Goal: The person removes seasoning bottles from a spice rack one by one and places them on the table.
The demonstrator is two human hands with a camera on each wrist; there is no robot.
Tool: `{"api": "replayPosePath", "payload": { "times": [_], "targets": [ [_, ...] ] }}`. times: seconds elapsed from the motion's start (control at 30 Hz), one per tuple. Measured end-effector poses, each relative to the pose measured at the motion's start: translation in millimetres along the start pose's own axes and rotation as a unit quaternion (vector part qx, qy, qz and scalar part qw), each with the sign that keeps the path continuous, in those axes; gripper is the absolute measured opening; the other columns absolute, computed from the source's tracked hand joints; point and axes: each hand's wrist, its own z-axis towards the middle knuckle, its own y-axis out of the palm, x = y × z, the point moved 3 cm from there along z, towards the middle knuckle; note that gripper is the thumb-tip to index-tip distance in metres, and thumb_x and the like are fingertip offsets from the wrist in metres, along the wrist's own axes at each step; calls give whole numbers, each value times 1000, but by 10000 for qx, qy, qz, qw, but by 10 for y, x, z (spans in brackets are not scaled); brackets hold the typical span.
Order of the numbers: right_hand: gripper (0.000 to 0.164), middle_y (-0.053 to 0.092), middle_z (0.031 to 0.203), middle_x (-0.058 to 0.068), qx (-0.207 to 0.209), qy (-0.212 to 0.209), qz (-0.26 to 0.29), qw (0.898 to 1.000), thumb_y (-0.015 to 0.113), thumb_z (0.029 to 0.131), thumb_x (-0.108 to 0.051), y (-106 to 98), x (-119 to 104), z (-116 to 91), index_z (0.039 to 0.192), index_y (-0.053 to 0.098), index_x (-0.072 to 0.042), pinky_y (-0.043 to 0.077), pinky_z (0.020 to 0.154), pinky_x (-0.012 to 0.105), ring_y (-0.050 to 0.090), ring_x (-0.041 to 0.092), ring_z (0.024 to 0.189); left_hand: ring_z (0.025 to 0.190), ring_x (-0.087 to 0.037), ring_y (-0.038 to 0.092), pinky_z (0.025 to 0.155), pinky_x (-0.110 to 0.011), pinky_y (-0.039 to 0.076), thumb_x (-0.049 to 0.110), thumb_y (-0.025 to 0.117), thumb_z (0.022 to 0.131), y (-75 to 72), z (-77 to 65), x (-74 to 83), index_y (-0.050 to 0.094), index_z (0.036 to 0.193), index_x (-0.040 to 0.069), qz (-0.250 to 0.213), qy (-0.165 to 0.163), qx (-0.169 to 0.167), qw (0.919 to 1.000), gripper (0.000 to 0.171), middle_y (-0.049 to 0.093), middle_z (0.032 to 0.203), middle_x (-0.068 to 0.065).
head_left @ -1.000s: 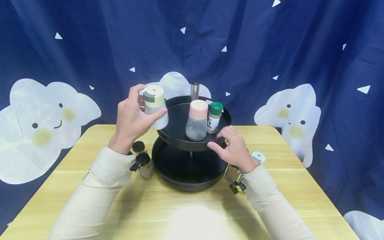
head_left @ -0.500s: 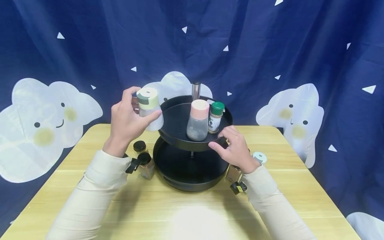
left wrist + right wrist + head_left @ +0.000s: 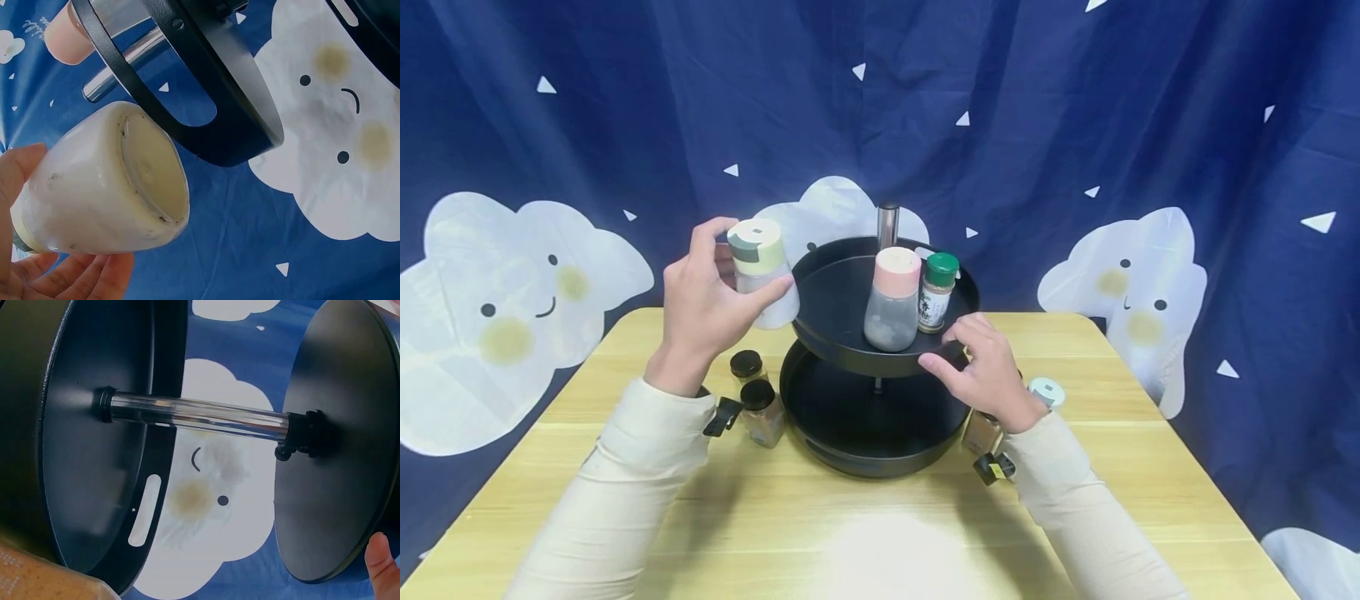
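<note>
My left hand (image 3: 696, 304) grips a seasoning shaker (image 3: 763, 283) with a pale yellow-green lid, just left of a black two-tier rack (image 3: 850, 360). In the left wrist view, the shaker's base (image 3: 153, 169) faces the camera, near the slotted rim of the upper tier. At the rack's right front, my right hand (image 3: 985, 371) pinches the upper tier's rim, with the thumb below and the fingers over the edge. On that tier stand a pink-lidded shaker (image 3: 892, 304) and a green-capped spice bottle (image 3: 936, 296), side by side. Only the right thumb (image 3: 379, 559) shows in the right wrist view.
Black-lidded spice jars (image 3: 763, 414) stand left of the rack on the wooden table (image 3: 760, 525). To the right, partly behind the right wrist, are a brown jar (image 3: 981, 433) and a pale-lidded container (image 3: 1047, 392). A metal post (image 3: 200, 415) joins the tiers.
My left hand has drawn the shaker leftward, away from the upper tier and slightly lower. The right hand keeps its place on the rim, and the rack stands as before.
</note>
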Motion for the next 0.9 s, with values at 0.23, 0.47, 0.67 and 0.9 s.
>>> {"api": "replayPosePath", "payload": {
  "times": [0.23, 0.47, 0.67, 0.9],
  "targets": [
    [59, 51, 62, 5, 10, 4, 36, 10000, 57, 85, -61, 3, 5, 3, 69, 53, -4, 37, 54, 35, 45, 20, 68, 79, -37, 68, 70, -52, 54, 26, 86, 62, -43, -10, -41, 49, 120, 3, 18, -257, 22, 9997, 72, 69, 92, -25],
    [60, 50, 61, 8, 57, -54, 15, 10000, 57, 85, -60, -4, -1, 10, 69, 53, -2, 36, 54, 36, 45, 21, 67, 83, -37, 67, 73, -53, 52, 28, 84, 65, -68, -39, -87, 48, 122, 4, 72, -544, -172, 9983, 72, 68, 95, -25],
    [61, 49, 61, 6, 30, 0, 53, 10000, 56, 85, -62, -5, 1, 13, 69, 53, -4, 36, 54, 36, 44, 19, 67, 84, -38, 66, 75, -54, 51, 28, 83, 67, -72, -65, -130, 47, 123, 4, 108, -669, -273, 9973, 71, 67, 98, -25],
    [61, 50, 61, 8, 25, -46, -8, 10000, 56, 85, -61, -6, 3, 9, 69, 53, -2, 36, 55, 36, 44, 21, 67, 83, -38, 66, 76, -52, 49, 27, 84, 66, -81, -104, -172, 48, 122, 3, 155, -786, -289, 9964, 71, 67, 95, -26]
  ]
}}
